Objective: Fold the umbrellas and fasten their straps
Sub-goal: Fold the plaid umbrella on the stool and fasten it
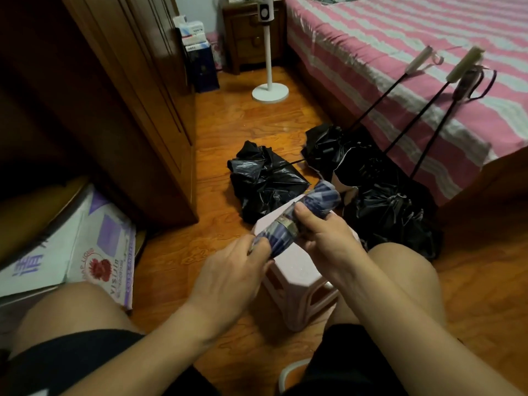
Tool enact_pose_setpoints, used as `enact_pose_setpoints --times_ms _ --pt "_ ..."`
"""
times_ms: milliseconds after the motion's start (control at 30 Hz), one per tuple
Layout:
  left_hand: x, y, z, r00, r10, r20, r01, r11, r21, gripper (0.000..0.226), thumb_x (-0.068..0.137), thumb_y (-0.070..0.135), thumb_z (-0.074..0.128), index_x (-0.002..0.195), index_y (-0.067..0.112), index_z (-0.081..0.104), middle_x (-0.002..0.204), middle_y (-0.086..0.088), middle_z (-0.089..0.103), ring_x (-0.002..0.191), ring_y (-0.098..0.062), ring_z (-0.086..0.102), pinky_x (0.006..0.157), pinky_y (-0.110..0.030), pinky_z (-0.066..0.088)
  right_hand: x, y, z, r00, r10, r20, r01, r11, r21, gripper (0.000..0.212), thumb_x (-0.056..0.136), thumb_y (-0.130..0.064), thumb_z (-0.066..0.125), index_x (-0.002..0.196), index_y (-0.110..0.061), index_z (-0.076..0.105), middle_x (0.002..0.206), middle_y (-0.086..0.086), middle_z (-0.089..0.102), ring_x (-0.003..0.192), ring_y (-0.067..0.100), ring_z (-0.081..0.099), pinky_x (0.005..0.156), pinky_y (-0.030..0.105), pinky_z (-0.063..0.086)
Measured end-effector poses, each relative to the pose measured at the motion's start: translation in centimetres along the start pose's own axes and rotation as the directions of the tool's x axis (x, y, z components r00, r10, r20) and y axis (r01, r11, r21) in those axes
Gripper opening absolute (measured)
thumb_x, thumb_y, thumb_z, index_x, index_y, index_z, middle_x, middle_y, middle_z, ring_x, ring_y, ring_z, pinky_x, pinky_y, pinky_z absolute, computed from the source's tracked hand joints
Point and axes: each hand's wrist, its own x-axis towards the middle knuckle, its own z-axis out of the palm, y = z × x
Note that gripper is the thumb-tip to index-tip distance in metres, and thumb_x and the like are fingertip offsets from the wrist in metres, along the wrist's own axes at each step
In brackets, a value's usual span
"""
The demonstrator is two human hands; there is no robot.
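Observation:
A rolled blue striped umbrella [323, 197] lies across both my hands above a small pink stool [297, 278]. My left hand [228, 270] grips its near end. My right hand [325, 235] holds the middle, thumb pressed beside a grey strap [287, 222] wrapped around the canopy. On the floor beyond lie unfolded black umbrellas: one crumpled canopy [263, 181] in the middle, two more [383, 201] to the right, their long shafts leaning up onto the bed with pale handles [465, 64].
A bed [400, 47] with a pink striped cover fills the right. A dark wooden wardrobe [120, 110] stands left, cardboard boxes [85, 252] at its foot. A white fan stand [270, 91] and a nightstand [251, 32] are at the back. My bare knees frame the stool.

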Motion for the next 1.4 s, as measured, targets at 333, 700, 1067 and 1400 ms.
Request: enact_pose_setpoints --times_ms 333,700,1067,1400 --pt "-1.5 -6.2 -3.3 0.652 -0.225 0.724 0.636 -0.357 -0.684 0.043 0.095 0.041 0.055 0.114 0.002 0.059 0.069 -0.011 0.059 0.057 -0.020 0.057 0.051 -0.030 0.049 4.7 0.4 6.5 0.917 0.210 0.338 -0.192 0.978 -0.085 0.029 0.091 -0.019 0.063 0.117 -0.007 0.061 0.108 0.011 0.067 0.101 0.024 0.065 0.098 0.043 0.051" --pt "-5.1 -15.2 -6.0 0.624 -0.746 0.231 0.772 0.542 -0.332 0.055 0.107 0.045 0.037 0.157 0.024 0.028 0.144 0.001 0.038 0.128 -0.021 0.048 0.101 -0.041 0.045 10.1 6.0 26.3 0.943 0.199 0.266 -0.043 0.867 -0.497 0.022 0.098 -0.027 0.069 0.112 -0.010 0.067 0.103 0.009 0.076 0.091 0.026 0.074 0.083 0.042 0.058" --pt "-7.8 -25.4 -12.9 0.670 -0.681 0.296 0.426 0.026 -0.904 0.047 0.090 0.011 0.072 0.134 0.024 0.062 0.119 -0.005 0.068 0.110 -0.025 0.070 0.088 -0.041 0.061 8.8 7.6 29.6 0.522 0.622 0.584 0.188 0.584 -0.790 0.047 0.092 -0.021 0.075 0.135 -0.010 0.058 0.125 0.006 0.071 0.115 0.021 0.068 0.106 0.039 0.051" --pt "-7.2 -24.2 -9.2 0.385 -0.912 0.141 0.328 -0.008 -0.945 0.024 0.089 0.019 0.077 0.108 0.024 0.063 0.115 -0.009 0.067 0.108 -0.023 0.068 0.083 -0.043 0.063 8.7 11.9 28.3 0.557 -0.098 0.825 0.742 -0.389 -0.547 0.036 0.078 -0.042 0.074 0.100 -0.016 0.063 0.096 -0.001 0.056 0.093 0.021 0.046 0.082 0.035 0.041"
